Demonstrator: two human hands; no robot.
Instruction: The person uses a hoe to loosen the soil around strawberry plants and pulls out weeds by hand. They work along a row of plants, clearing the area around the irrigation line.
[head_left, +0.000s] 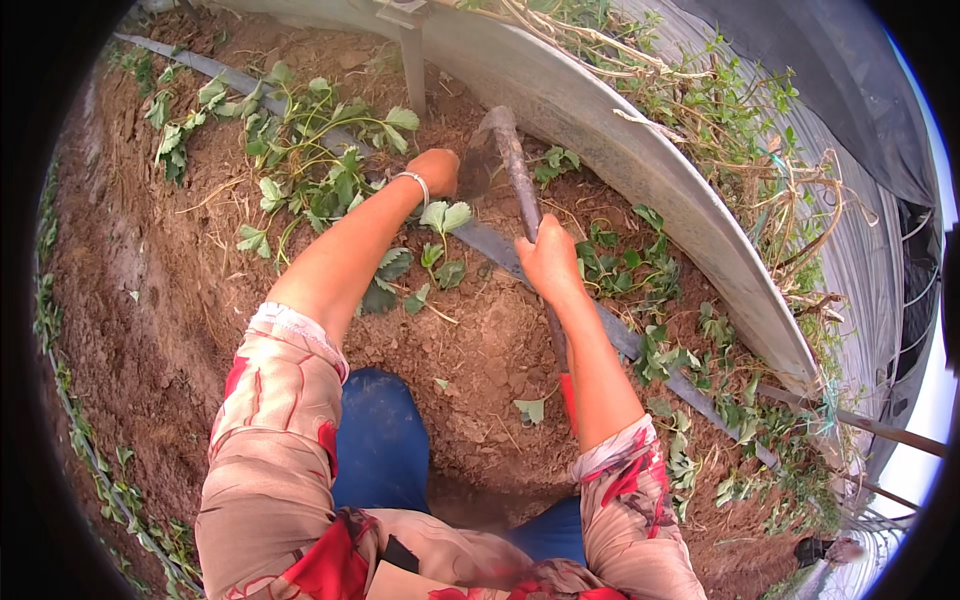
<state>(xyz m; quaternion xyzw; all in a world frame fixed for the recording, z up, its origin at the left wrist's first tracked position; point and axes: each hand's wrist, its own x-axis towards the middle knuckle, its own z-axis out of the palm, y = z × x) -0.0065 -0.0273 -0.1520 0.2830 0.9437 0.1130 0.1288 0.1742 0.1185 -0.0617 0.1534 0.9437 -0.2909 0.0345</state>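
Note:
My right hand (551, 256) is wrapped around the handle (516, 169) of a hoe, partway along its length. The hoe's broad metal blade (478, 165) rests against the loose soil at the foot of a pale upright panel. Close to the blade's left side is my left hand (436, 172), its fingers curled downward; the back of the hand hides whether they hold anything. A leafy strawberry plant (322, 161) spreads out left of that wrist. Below it, a smaller sprig (445, 217) stands beside my left forearm.
A flat grey hose (487, 251) runs diagonally across the soil bed. The curved panel (637, 142) bounds the bed, with a post (412, 67) before it and weeds (750, 150) behind. More strawberry plants (660, 352) grow at right. A person (821, 551) appears at the lower right edge.

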